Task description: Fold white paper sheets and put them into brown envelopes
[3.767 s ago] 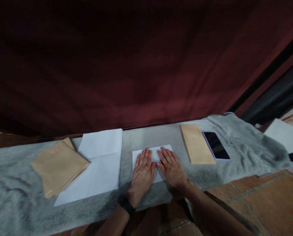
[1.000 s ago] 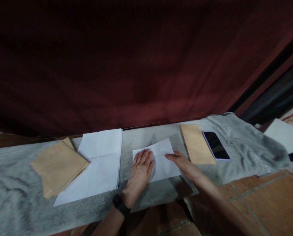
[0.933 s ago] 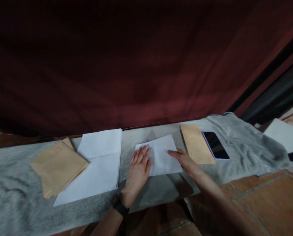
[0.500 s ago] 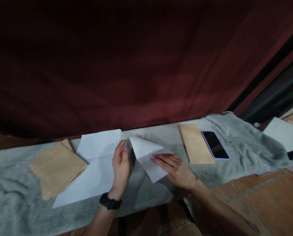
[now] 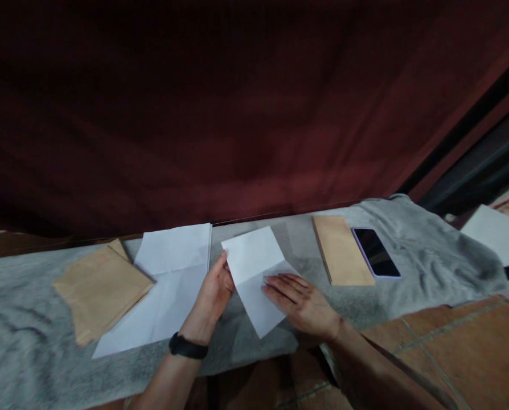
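Observation:
A creased white sheet of paper (image 5: 257,256) is held in the middle, its upper part tilted up and its lower part nearer me. My left hand (image 5: 214,287), with a black band on the wrist, pinches the sheet's left edge; its thumb shows, while the other fingers are partly hidden. Across the sheet's right side lie the fingers of my right hand (image 5: 301,304), held together, with the thumb hidden. Left of my left hand lies a stack of creased white paper (image 5: 177,296). Brown envelopes (image 5: 103,290) overlap that stack's left side.
A grey cloth (image 5: 258,356) covers the narrow surface. To the right lie a neat stack of brown envelopes (image 5: 344,250) and a phone (image 5: 376,253) in a purple case. A dark red curtain (image 5: 246,114) hangs behind. Tiled floor (image 5: 463,341) shows at lower right.
The sheet has been turned, and its upper part now faces me opened out. My left hand has moved right from beside it onto its left edge. My right hand stays on the sheet.

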{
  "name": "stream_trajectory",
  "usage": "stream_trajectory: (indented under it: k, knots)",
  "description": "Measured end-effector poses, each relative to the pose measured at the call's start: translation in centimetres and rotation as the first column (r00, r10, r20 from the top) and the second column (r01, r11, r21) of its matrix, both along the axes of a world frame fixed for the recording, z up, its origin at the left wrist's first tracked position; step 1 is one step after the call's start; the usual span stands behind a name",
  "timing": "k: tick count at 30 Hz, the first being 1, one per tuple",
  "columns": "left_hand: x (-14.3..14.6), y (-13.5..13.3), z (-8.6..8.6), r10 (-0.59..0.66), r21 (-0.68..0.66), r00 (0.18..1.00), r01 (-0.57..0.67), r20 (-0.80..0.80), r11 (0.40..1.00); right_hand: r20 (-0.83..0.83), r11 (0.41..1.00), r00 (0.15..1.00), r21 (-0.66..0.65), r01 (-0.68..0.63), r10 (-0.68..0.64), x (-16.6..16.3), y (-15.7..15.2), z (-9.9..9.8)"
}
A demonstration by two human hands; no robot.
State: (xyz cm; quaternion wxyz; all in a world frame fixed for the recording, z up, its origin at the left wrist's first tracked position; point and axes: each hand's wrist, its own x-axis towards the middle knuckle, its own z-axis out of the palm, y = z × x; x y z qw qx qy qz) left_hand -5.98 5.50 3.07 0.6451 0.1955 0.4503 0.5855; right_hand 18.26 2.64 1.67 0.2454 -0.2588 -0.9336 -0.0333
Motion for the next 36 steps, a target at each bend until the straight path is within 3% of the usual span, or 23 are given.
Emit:
stream_trajectory:
  k: [3, 4, 6, 7, 9, 12, 14, 17, 20, 28, 36]
  knots:
    - [-1.1, 0.4, -1.9, 0.131, -0.032, 0.950, -0.146, -0.282, 0.989, 0.147, 0.986, 0.989, -0.166, 0.012, 0.013, -1.2, -1.1, -1.1]
    - [-1.4, 0.5, -2.4, 0.182, 0.013, 0.886, -0.195, -0.426, 0.981, 0.180, 0.976, 0.984, -0.215, 0.024, 0.016, -1.4, -1.4, -1.3]
    - [-1.5, 0.6, -3.2, 0.258, 0.176, 0.676, -0.190, -0.690, 0.966, 0.214, 0.958, 0.977, -0.283, 0.048, 0.014, -1.8, -1.9, -1.7]
    - [-1.4, 0.5, -3.3, 0.287, 0.265, 0.546, -0.121, -0.787, 0.957, 0.216, 0.952, 0.976, -0.300, 0.054, 0.013, -1.9, -2.1, -1.8]
    - [-0.9, 0.1, -3.4, 0.308, 0.363, 0.315, 0.131, -0.898, 0.922, 0.204, 0.947, 0.979, -0.315, 0.063, 0.003, -2.2, -2.4, -2.2]
    - [0.6, -0.8, -3.6, 0.237, 0.237, 0.068, 0.526, -0.969, 0.817, 0.186, 0.945, 0.982, -0.320, 0.072, -0.011, -2.7, -2.7, -2.8]
    - [1.4, -1.4, -4.0, 0.181, 0.088, -0.077, 0.651, -0.980, 0.754, 0.180, 0.943, 0.983, -0.324, 0.084, -0.025, -2.9, -2.8, -3.0]
    - [1.9, -1.9, -4.7, 0.156, -0.049, -0.235, 0.683, -0.959, 0.729, 0.171, 0.940, 0.985, -0.331, 0.078, -0.022, -3.0, -2.9, -2.8]
    - [1.6, -1.8, -5.1, 0.191, -0.056, -0.287, 0.675, -0.939, 0.736, 0.173, 0.932, 0.983, -0.363, 0.009, 0.058, -2.6, -2.9, -2.2]
    - [0.3, -0.8, -5.7, 0.237, 0.014, -0.280, 0.620, -0.930, 0.785, 0.178, 0.918, 0.976, -0.393, -0.048, 0.128, -2.0, -3.3, -1.5]
    - [-0.5, -0.5, -5.6, 0.168, -0.018, -0.232, 0.634, -0.958, 0.773, 0.110, 0.902, 0.994, -0.431, 0.036, 0.012, 1.5, -0.6, -0.6]
